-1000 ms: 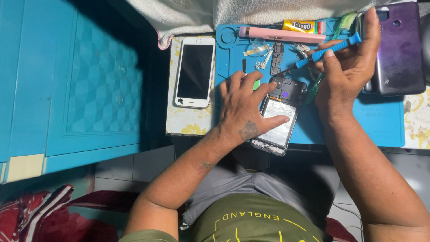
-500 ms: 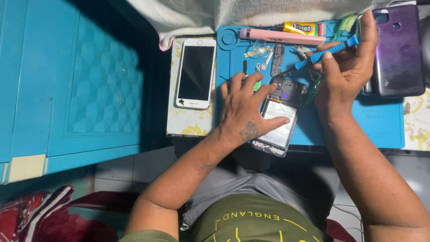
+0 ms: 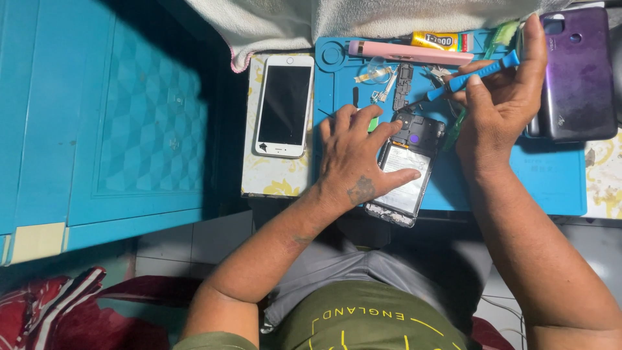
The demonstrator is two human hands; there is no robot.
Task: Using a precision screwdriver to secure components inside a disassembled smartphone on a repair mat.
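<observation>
An opened phone (image 3: 409,170) lies back-side up on the blue work mat (image 3: 538,181), its battery and circuit board showing. My left hand (image 3: 355,159) presses flat on the phone's left side, fingers spread over its upper edge. Held in my right hand (image 3: 502,97) is a blue screwdriver (image 3: 473,76), whose thin tip points down-left at the phone's top edge. A small black cover piece (image 3: 405,76) and loose small parts (image 3: 376,74) lie on the mat just beyond the phone.
A white phone (image 3: 284,104) lies face up left of the mat. A purple phone back cover (image 3: 576,74) rests at the right. A pink tool (image 3: 409,52), a yellow glue tube (image 3: 444,41) and a white towel (image 3: 337,16) lie at the far edge. A blue cabinet (image 3: 110,116) stands left.
My right hand has shifted slightly with the screwdriver, its tip staying near the phone's top. My left hand keeps its place on the phone.
</observation>
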